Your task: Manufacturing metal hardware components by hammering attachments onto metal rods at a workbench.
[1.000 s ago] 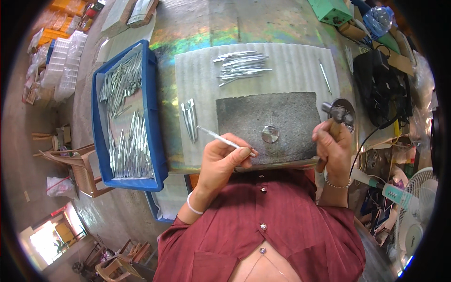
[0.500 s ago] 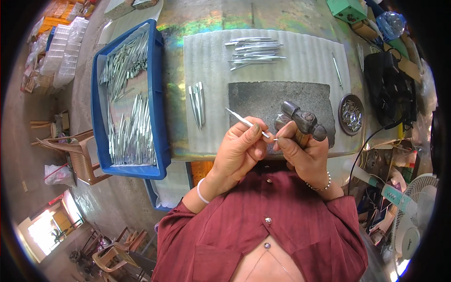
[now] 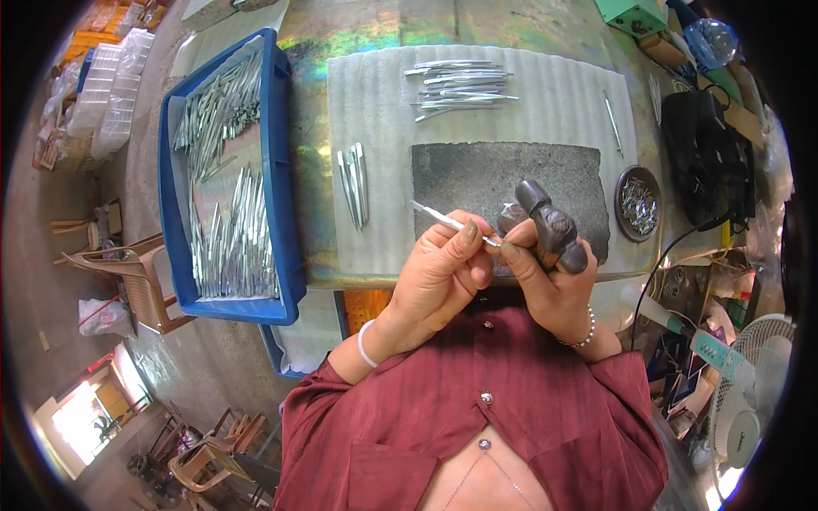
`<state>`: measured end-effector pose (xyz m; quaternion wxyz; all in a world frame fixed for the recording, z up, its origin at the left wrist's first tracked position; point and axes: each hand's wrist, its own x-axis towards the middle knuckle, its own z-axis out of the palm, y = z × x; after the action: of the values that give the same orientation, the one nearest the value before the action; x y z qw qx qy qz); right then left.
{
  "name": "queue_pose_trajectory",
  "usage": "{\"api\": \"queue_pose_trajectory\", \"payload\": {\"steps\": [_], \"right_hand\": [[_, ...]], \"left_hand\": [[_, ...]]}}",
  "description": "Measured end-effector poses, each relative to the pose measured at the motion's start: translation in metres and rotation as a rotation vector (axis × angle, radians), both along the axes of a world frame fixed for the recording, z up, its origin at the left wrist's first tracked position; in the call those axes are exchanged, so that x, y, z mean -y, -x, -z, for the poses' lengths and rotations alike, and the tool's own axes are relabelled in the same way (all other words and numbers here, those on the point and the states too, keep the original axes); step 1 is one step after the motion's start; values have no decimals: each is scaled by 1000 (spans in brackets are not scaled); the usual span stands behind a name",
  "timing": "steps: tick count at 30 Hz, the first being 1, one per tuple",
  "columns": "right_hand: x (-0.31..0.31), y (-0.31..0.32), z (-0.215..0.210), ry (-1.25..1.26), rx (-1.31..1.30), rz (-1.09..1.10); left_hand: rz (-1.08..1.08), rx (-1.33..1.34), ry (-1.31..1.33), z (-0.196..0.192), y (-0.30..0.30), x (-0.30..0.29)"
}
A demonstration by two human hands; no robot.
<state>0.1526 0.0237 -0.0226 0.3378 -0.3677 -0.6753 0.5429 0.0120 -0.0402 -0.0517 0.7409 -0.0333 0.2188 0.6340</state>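
Between the thumb and fingers of my left hand [image 3: 445,271] is a slim silvery metal rod [image 3: 438,215], tilted with its narrow tip up to the left. My right hand [image 3: 550,289] grips a hammer [image 3: 555,228], its dark head upward. The right thumb and forefinger also meet the rod's lower end; a tiny metal piece pinched there is mostly hidden. Both hands are above the near edge of a dark stone slab [image 3: 477,175]. Right of the slab, a round dark dish [image 3: 621,217] contains small metal pieces [image 3: 639,204].
A white foam sheet [image 3: 375,85] lies under the slab, with a pile of rods [image 3: 463,83], several rods [image 3: 352,187] at left and one rod [image 3: 613,126] at right. A blue tray [image 3: 284,170] of rods stands left. A black bag-like object [image 3: 703,153] and fan [image 3: 750,383] are right.
My right thumb and forefinger have closed in on the rod's lower end, bringing the tiny piece against it. The hammer has tilted slightly in my right hand. The view has shifted a little.
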Motion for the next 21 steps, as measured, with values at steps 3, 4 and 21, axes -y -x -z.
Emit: {"api": "queue_pose_trajectory", "payload": {"steps": [3, 4, 21], "right_hand": [[1, 2, 6, -311, 14, 39], [1, 4, 5, -409, 55, 17], [-17, -64, 24, 178, 142, 143]], "left_hand": [[-41, 1, 11, 2, -5, -1], [-54, -8, 7, 2, -5, -2], [17, -809, -168, -1, 2, -24]]}}
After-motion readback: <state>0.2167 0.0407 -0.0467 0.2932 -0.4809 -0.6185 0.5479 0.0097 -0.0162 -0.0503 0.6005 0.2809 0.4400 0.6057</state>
